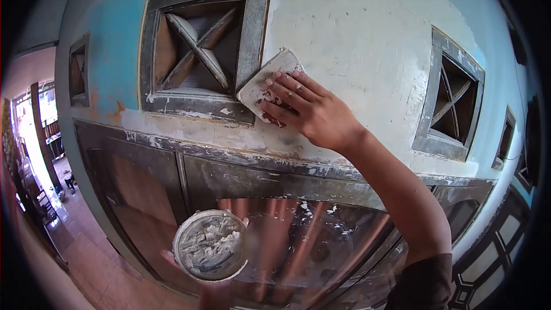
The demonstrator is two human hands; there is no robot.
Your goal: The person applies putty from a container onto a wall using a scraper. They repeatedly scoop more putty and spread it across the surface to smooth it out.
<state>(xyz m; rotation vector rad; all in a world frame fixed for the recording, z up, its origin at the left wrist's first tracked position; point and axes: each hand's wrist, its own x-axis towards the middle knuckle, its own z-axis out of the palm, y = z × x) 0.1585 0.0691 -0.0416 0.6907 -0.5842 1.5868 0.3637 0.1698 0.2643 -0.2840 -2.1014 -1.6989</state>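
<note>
My right hand (313,106) presses a flat, putty-smeared spreader (267,83) against the wall, fingers laid over its face and the thumb side out of sight. The spreader's left corner touches the frame of a square wooden vent (198,46) with crossed bars. Lower down, my left hand (170,259) holds a round tub (209,244) of grey-white putty from beneath. Only some fingertips show around the tub's rim. Pale filler (356,40) covers the wall beside and above my right hand.
Another crossed-bar vent (450,95) is set in the wall at right. Below runs a dark wooden window frame (241,178) with putty-spotted glass (321,241). Blue paint (117,40) shows at left. A tiled floor (92,264) leads to a bright doorway (26,132).
</note>
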